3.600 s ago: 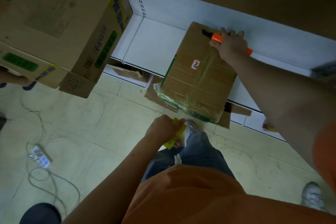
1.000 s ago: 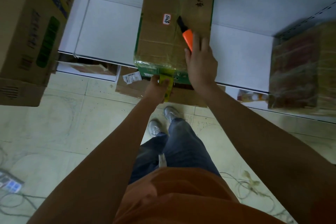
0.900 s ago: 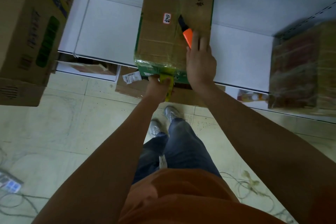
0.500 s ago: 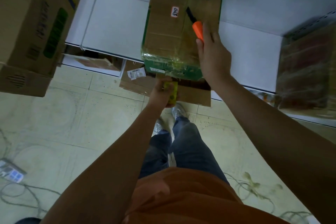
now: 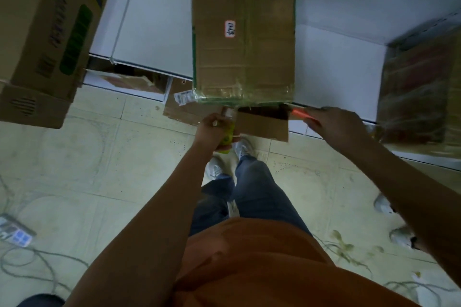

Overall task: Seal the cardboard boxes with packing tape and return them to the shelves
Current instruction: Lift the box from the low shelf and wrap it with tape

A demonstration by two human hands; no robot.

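Note:
A taped cardboard box with a small white label lies on the white shelf, its near end jutting over the shelf edge. My left hand is just below that end, closed around a yellow-green tape roll. My right hand is off the box, to the right of its near corner, and grips an orange utility knife that points left toward the box.
A large printed carton stands on the shelf at the left, and a plastic-wrapped box at the right. Flattened cardboard lies under the shelf edge. Cables and a power strip lie on the tiled floor. Another person's shoes are at the right.
My right hand with the knife has come off the top of the box and moved down to the right of its near corner. My left hand has dropped slightly below the box's end.

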